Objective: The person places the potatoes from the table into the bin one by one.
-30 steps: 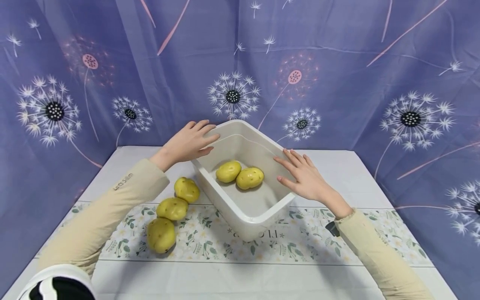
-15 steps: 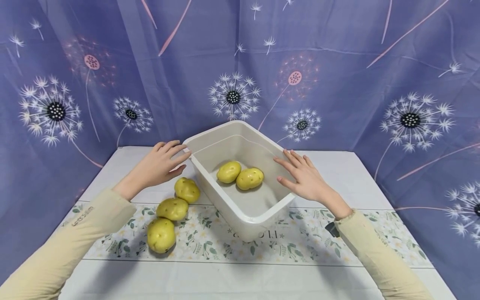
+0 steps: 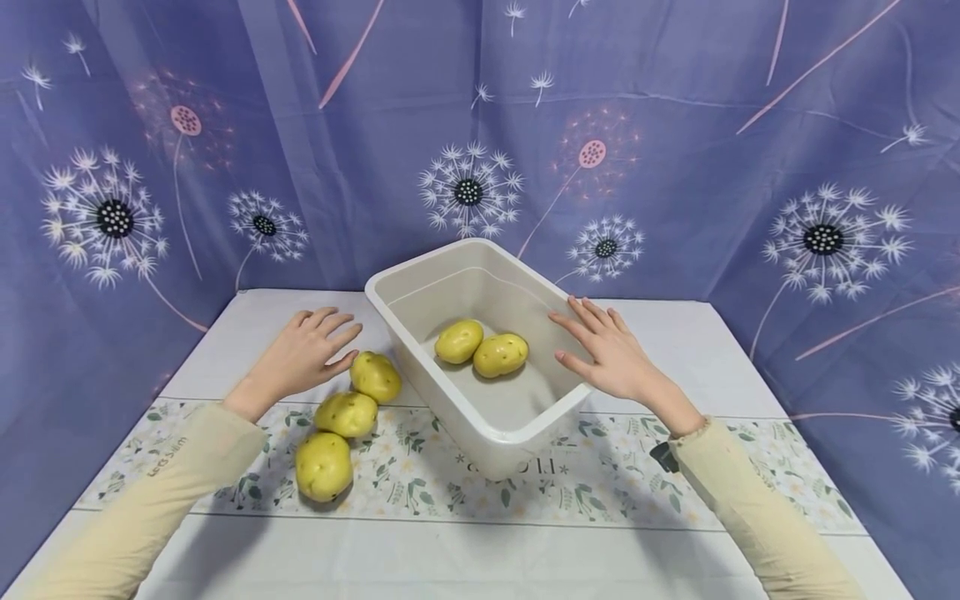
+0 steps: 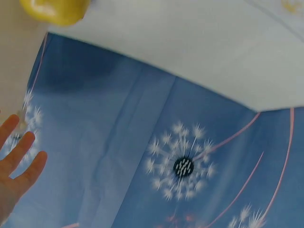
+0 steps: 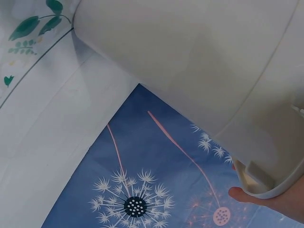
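Left hand is hovering, fingers spread, beside three potatoes; right hand, also spread, is resting on the bin. Careless brushing could be sending potatoes rolling; uneven pressing, tipping the bin.

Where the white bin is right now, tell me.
In the head view, the white bin is mid-table, just right of the three loose potatoes, with the right hand at its right rim and two potatoes inside.

2 sleeved arms forward and well apart, left fingers and right fingers outstretched, slightly spread.
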Demonstrator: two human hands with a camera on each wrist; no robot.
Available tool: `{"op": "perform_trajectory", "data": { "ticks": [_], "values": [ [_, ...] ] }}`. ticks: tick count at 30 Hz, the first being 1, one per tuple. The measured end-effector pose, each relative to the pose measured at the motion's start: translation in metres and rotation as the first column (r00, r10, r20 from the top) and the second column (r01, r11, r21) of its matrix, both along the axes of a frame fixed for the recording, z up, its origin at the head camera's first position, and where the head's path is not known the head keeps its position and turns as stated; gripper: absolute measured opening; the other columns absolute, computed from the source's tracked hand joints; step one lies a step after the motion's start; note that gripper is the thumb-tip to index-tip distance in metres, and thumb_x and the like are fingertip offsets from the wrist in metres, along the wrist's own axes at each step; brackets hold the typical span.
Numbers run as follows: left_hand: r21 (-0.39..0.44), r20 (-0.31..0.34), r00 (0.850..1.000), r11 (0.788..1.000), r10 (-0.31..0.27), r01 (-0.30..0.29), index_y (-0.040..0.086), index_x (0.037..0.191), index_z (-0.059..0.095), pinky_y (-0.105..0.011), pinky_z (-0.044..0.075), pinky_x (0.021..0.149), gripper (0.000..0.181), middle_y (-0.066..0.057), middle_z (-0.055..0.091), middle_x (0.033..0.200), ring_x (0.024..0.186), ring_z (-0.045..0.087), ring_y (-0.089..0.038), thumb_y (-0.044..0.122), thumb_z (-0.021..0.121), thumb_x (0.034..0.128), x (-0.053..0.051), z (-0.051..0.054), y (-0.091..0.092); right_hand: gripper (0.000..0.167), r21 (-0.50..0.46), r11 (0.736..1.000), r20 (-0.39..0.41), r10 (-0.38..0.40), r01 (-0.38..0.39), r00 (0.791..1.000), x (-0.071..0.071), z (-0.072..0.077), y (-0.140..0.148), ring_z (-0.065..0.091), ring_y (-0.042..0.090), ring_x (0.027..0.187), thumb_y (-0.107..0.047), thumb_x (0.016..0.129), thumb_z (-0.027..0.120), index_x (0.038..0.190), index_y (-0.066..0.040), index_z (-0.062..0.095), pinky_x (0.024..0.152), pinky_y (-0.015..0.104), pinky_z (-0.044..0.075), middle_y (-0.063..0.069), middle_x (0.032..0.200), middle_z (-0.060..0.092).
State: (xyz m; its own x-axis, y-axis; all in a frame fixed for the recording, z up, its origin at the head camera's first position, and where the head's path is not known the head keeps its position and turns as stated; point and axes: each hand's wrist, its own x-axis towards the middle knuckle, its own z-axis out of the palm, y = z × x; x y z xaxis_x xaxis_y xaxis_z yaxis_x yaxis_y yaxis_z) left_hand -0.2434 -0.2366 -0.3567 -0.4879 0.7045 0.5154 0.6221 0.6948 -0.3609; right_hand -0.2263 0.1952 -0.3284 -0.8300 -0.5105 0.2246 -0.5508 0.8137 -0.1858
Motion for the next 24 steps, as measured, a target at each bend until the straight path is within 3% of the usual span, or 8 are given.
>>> {"op": "perform_trajectory", "data": {
  "ticks": [4,9,17,24],
  "values": [
    [-0.030,0.092,0.995,0.999,0.043,-0.040,0.008,0.108,0.059,-0.047,0.048,0.073,0.038,-0.015,0.061,0.107,0.097,0.056,-0.033,0.030,0.063,0.0762,0.001,-0.015,0.002,0.056,0.001,1.000,0.001,0.001,-0.001,1.000,0.000,0.001,-0.001,0.012,0.033,0.137,-0.043,0.089,0.044,0.139,-0.020,0.033,0.108,0.058,0.006,0.014,0.149,0.016],
    [-0.046,0.178,0.982,0.997,0.065,-0.057,0.009,0.108,0.060,-0.046,0.048,0.073,0.038,-0.014,0.061,0.108,0.094,0.058,-0.031,0.029,0.064,0.0766,0.011,-0.031,0.004,0.056,0.006,1.000,-0.004,0.001,-0.001,1.000,-0.001,0.001,-0.001,0.012,0.033,0.137,-0.043,0.089,0.044,0.139,-0.020,0.032,0.108,0.058,0.007,0.014,0.149,0.016],
    [-0.051,0.205,0.977,0.997,0.063,-0.054,0.010,0.108,0.061,-0.046,0.048,0.074,0.037,-0.013,0.061,0.107,0.094,0.058,-0.030,0.031,0.062,0.0775,0.043,-0.055,-0.005,0.056,0.000,1.000,-0.010,0.002,-0.002,1.000,-0.002,0.001,0.000,0.013,0.033,0.137,-0.043,0.090,0.043,0.139,-0.021,0.031,0.107,0.059,0.008,0.015,0.148,0.017],
    [-0.030,0.222,0.974,0.998,0.052,-0.047,0.009,0.114,0.059,-0.047,0.048,0.078,0.041,-0.014,0.058,0.113,0.097,0.057,-0.031,0.037,0.054,0.0836,0.078,-0.068,-0.009,0.056,-0.002,1.000,-0.004,-0.005,0.005,1.000,-0.001,-0.001,0.000,0.013,0.033,0.137,-0.044,0.089,0.044,0.139,-0.022,0.031,0.107,0.059,0.008,0.015,0.148,0.017]
  ]
}}
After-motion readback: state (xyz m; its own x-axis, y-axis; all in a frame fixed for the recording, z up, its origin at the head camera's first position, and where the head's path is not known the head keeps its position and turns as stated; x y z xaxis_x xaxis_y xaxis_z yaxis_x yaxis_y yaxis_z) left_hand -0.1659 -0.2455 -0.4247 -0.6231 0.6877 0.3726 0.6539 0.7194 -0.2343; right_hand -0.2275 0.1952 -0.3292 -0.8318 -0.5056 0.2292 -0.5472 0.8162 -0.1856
